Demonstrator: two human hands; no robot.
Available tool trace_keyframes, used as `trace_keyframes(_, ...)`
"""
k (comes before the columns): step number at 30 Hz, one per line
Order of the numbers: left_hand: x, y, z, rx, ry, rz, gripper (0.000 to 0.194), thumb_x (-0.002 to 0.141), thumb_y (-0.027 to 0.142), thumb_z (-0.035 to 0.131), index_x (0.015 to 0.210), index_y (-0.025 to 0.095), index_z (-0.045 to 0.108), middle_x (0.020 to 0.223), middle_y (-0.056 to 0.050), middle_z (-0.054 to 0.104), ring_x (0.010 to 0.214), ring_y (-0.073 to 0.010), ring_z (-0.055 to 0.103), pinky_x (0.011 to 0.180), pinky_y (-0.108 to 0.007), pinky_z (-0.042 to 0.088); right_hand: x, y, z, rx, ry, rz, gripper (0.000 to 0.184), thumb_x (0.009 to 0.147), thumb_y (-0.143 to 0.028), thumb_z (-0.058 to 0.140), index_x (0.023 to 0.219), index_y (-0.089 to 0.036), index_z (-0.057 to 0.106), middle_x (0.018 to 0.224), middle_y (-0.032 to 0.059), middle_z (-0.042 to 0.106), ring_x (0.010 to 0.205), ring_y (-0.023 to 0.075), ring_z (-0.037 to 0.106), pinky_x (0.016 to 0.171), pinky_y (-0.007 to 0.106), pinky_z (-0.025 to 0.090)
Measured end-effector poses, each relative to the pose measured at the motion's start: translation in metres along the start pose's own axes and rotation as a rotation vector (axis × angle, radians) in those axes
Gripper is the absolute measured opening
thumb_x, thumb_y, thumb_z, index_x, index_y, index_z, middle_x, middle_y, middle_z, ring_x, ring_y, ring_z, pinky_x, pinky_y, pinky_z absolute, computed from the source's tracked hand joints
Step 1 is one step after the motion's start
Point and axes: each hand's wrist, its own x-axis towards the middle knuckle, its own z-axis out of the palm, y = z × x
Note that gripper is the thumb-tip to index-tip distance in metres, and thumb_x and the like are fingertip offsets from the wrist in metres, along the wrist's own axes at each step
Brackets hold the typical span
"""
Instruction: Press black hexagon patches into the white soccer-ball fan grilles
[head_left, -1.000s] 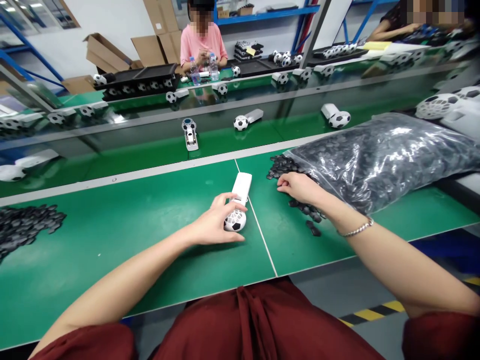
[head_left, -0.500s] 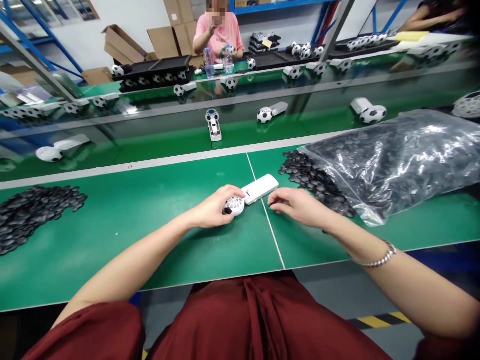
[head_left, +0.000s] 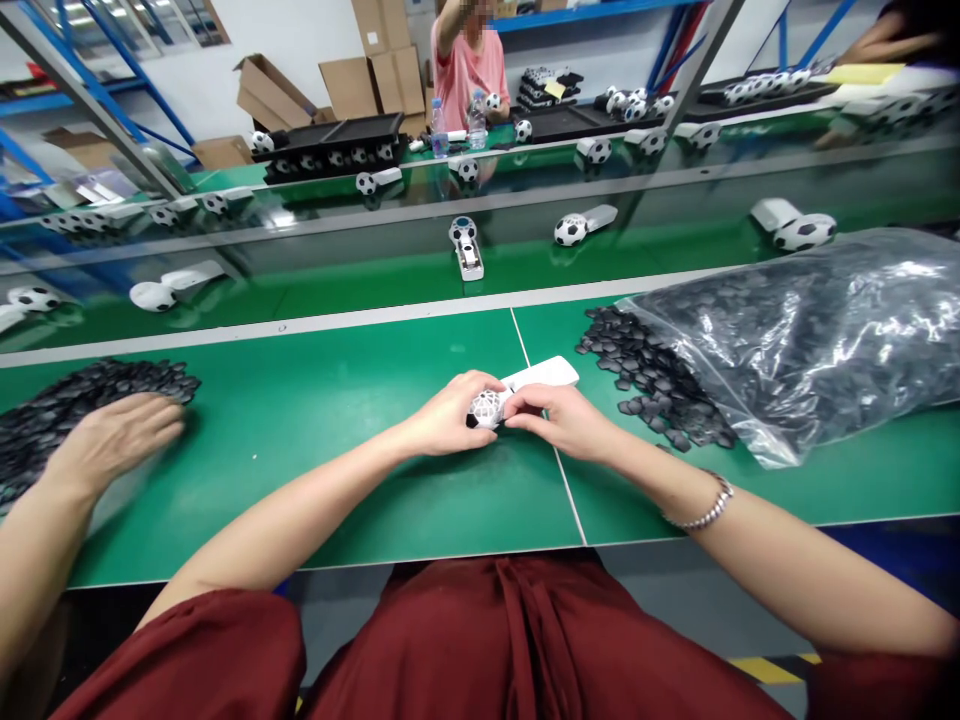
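On the green worktop (head_left: 300, 400), a pale line (head_left: 574, 500) runs front to back beside the work position; the football-headed handheld unit (head_left: 486, 408) lies near its midpoint, white handle pointing away to the right. The left hand (head_left: 450, 415) grasps the patterned head between thumb and fingers. The right hand (head_left: 559, 420) is pinched against the head's right side; whether a part sits between its fingertips cannot be determined. It also partly blocks the view of the joint and handle.

To the right, loose black pieces (head_left: 652, 370) spread from the mouth of a clear plastic bag (head_left: 810, 330) filled with similar pieces. At the far left, a co-worker's hand (head_left: 116, 440) rests over a second black heap (head_left: 97, 380).

Behind a pale rail (head_left: 405, 310), a glossy green belt (head_left: 337, 280) carries spaced football units (head_left: 466, 250). Beyond it: black trays (head_left: 334, 145), two bottles (head_left: 477, 120), a person in pink (head_left: 472, 75), cardboard cartons (head_left: 281, 105) and blue shelving (head_left: 592, 15). Upper right, a blurred dark-clothed figure (head_left: 907, 40) is apparently another worker.

A carton bears a white label (head_left: 372, 38), and a yellow note (head_left: 555, 90) lies on stacked trays; any writing is too small to read.
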Motion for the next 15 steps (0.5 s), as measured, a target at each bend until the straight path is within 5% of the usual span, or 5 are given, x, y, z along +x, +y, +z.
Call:
trace_keyframes(9,0.0011,-0.0004,0.0068,-0.011,0.097,-0.004,0.038,0.070,0.024,0.060,0.106,0.018,0.048,0.110,-0.006,0.054,0.105,-0.0221,0.049,0.094,-0.037,0.039,0.0029,-0.0003,0.0079,-0.041,0.111,-0.024,0.006,0.079,-0.019,0.058,0.073,-0.018,0.060,0.073,0.0002,0.058,0.069,0.0136,0.053,0.067,0.026,0.041)
trace_keyframes(15,0.0029,0.0008,0.0065,-0.047,0.088,-0.039,0.035,0.069,0.020,0.056,0.104,0.020,0.047,0.109,-0.006,0.053,0.104,-0.0227,0.048,0.093,-0.038,0.039,0.0032,-0.0002,0.0098,-0.064,0.128,0.090,0.007,0.079,-0.021,0.059,0.072,-0.019,0.058,0.071,-0.0008,0.056,0.062,0.0118,0.051,0.061,0.025,0.041)
